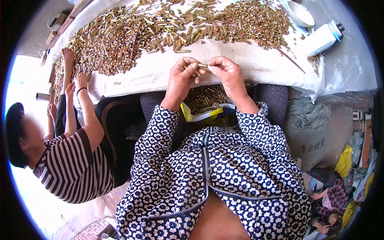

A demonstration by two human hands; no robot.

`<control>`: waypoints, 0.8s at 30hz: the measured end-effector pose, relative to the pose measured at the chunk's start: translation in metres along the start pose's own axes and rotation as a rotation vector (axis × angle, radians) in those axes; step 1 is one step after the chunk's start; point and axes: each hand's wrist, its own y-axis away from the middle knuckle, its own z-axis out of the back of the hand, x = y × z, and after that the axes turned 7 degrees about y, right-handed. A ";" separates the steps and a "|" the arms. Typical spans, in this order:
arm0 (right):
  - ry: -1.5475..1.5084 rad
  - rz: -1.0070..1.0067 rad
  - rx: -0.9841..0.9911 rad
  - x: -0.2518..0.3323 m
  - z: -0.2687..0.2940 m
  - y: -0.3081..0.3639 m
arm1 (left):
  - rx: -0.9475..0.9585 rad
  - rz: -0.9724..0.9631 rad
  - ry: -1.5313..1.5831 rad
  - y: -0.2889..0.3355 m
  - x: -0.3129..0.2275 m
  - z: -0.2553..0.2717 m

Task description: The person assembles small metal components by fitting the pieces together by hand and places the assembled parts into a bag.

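Note:
Above the near edge of the white-covered table, my left hand [182,82] and my right hand [228,77] meet with curled fingers. A small brass-coloured metal cylinder [203,66] is pinched between their fingertips, with both hands touching it. More brass-coloured metal shows among my left fingers, partly hidden. Below my hands, between my knees, an open bag with a yellow, white and blue rim [216,114] holds many slim brass-coloured cylinders [204,98]. Beyond my fingers, loose longer cylinders [183,38] lie on the white cloth [156,76].
Heaps of tiny metal parts lie at left [108,48] and right [256,24]. Thin rods [287,58], a white bowl [301,14] and a white-and-blue container [325,39] are at right. Another person in stripes [76,164] works at left. A full sack [308,132] stands beside me.

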 end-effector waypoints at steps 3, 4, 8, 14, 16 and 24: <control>0.135 0.066 -0.056 -0.004 0.000 0.000 | 0.015 -0.022 -0.022 0.000 0.000 -0.003; 0.237 0.115 -0.095 -0.006 0.000 -0.001 | 0.010 -0.049 -0.052 0.000 0.000 -0.005; 0.250 0.194 -0.121 -0.005 0.000 -0.002 | -0.011 -0.116 -0.161 -0.002 0.001 -0.010; 1.124 0.356 -0.046 -0.003 0.010 -0.007 | 0.127 -0.470 -1.167 -0.010 0.018 -0.015; 1.107 0.335 -0.064 -0.006 0.019 -0.010 | 0.153 -0.512 -1.213 -0.010 0.017 -0.022; 1.392 0.320 -0.290 -0.007 0.059 -0.060 | 0.204 -0.498 -1.361 -0.015 0.013 -0.031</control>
